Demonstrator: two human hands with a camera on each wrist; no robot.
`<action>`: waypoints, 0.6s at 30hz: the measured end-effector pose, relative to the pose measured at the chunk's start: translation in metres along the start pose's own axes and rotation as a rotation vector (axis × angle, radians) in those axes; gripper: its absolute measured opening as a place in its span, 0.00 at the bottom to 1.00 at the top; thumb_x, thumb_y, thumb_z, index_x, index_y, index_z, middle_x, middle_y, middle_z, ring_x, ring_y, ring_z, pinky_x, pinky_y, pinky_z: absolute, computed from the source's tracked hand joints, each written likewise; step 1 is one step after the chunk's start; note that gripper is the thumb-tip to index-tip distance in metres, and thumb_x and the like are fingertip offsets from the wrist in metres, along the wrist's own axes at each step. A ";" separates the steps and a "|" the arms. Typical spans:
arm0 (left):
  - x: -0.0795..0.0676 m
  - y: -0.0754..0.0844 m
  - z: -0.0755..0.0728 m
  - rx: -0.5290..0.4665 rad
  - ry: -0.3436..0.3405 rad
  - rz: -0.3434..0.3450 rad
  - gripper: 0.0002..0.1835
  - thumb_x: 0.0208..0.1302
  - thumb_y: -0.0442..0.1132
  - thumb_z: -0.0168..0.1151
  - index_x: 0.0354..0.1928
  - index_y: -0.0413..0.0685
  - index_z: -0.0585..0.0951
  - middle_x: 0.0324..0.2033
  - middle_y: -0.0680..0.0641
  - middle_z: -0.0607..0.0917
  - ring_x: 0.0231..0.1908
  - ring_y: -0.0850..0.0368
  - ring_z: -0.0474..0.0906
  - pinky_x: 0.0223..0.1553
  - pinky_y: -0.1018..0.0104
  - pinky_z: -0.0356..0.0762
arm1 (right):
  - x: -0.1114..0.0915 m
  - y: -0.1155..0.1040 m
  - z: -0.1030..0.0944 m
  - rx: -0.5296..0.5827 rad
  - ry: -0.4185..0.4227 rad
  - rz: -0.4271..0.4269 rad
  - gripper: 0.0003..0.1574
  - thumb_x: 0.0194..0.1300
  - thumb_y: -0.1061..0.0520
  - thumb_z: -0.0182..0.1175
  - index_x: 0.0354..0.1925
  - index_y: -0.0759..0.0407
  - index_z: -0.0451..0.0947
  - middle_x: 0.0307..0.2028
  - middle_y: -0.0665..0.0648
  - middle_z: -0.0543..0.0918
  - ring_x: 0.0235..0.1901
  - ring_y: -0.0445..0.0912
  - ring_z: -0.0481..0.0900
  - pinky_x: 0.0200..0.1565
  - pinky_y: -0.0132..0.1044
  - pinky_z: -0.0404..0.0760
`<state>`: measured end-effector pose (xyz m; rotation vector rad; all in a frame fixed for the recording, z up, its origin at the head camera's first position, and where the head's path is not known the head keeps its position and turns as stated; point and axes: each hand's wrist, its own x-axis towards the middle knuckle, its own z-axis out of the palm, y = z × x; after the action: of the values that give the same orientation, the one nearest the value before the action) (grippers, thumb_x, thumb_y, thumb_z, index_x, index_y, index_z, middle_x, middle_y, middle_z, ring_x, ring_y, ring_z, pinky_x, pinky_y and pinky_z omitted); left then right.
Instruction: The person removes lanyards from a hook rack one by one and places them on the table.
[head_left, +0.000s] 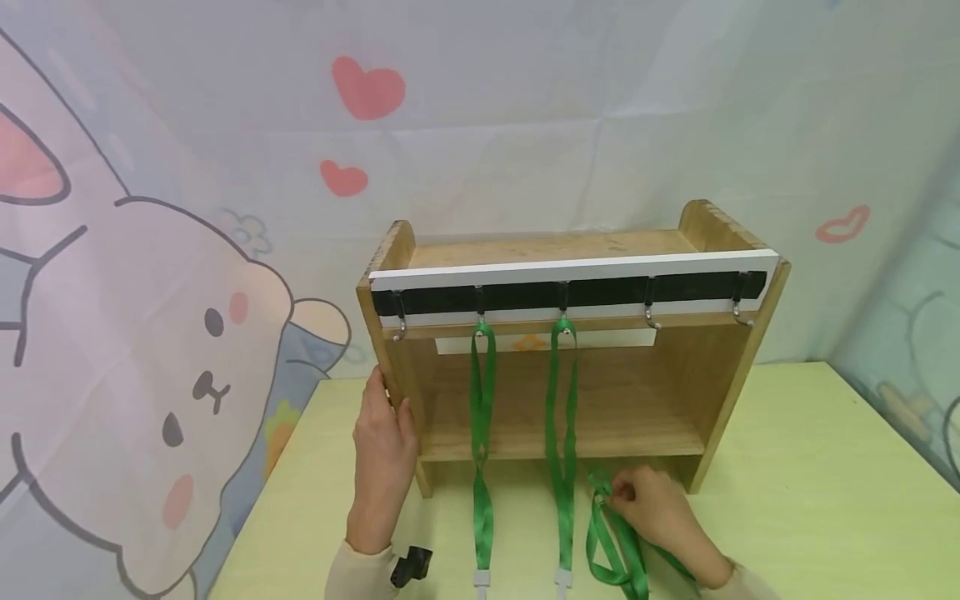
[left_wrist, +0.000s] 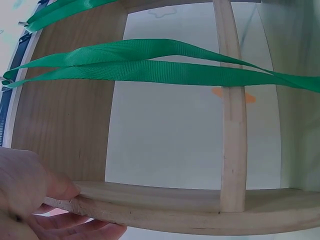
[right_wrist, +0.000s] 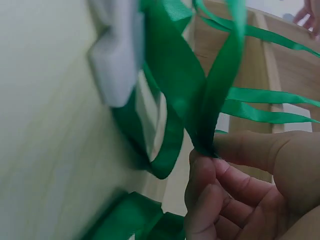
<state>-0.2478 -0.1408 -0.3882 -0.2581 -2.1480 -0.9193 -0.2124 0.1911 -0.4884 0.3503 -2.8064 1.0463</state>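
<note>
My left hand grips the left side panel of a small wooden shelf. In the left wrist view its thumb lies on the panel's inner side, with the fingers on the outer side. At the shelf's lower right front, my right hand pinches a folded green lanyard between thumb and fingertips. The rest of that lanyard trails in loops low by the tabletop, and a pale plastic piece shows beside it, blurred. Two other green lanyards hang from neighbouring hooks, their white clips downward.
Across the shelf's top front runs a white and black strip with several metal hooks. One bare hook is at the left, two at the right. The shelf stands on a pale yellow-green table before a cartoon-printed cloth.
</note>
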 end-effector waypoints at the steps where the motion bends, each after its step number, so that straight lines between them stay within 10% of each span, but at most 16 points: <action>1: 0.000 0.000 0.000 0.002 -0.003 -0.002 0.29 0.65 0.18 0.59 0.66 0.19 0.62 0.57 0.23 0.74 0.52 0.26 0.78 0.45 0.39 0.81 | -0.001 0.000 0.001 -0.011 0.004 0.021 0.06 0.58 0.65 0.71 0.28 0.59 0.83 0.20 0.45 0.76 0.18 0.38 0.70 0.20 0.30 0.72; 18: 0.001 0.002 -0.001 0.012 0.014 0.030 0.29 0.63 0.17 0.59 0.65 0.19 0.63 0.54 0.22 0.75 0.50 0.26 0.79 0.44 0.37 0.81 | 0.001 -0.008 -0.004 -0.079 0.015 0.102 0.04 0.57 0.65 0.71 0.28 0.59 0.85 0.22 0.48 0.81 0.22 0.40 0.76 0.24 0.36 0.78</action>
<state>-0.2471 -0.1402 -0.3865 -0.2767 -2.1308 -0.8881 -0.2116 0.1877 -0.4806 0.1919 -2.8684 0.9499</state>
